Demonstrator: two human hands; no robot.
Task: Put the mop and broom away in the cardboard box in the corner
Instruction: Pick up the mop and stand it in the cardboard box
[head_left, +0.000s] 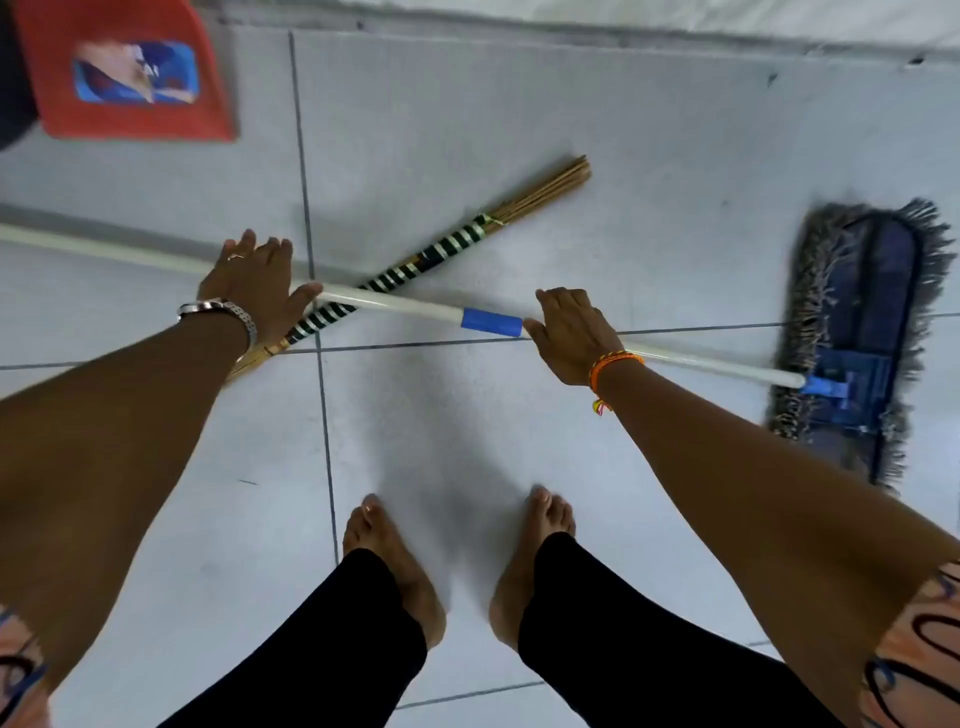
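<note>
Red dustpan (130, 78) sits up at eleven o'clock on the tiled floor (571, 156). Left hand (254, 283) is down on the mop (852, 338) pole, fingers spread flat, not clenched, right where the broom (415, 265) crosses under it, pointing toward one o'clock. Right hand (569, 338) curls loosely over the pole just past the blue sleeve (491, 322); grip unclear. Mop head lies flat at three o'clock. Bare feet (395, 566) at six.

Mop (857, 343) pole crossing striped broom (415, 270), floor
</note>
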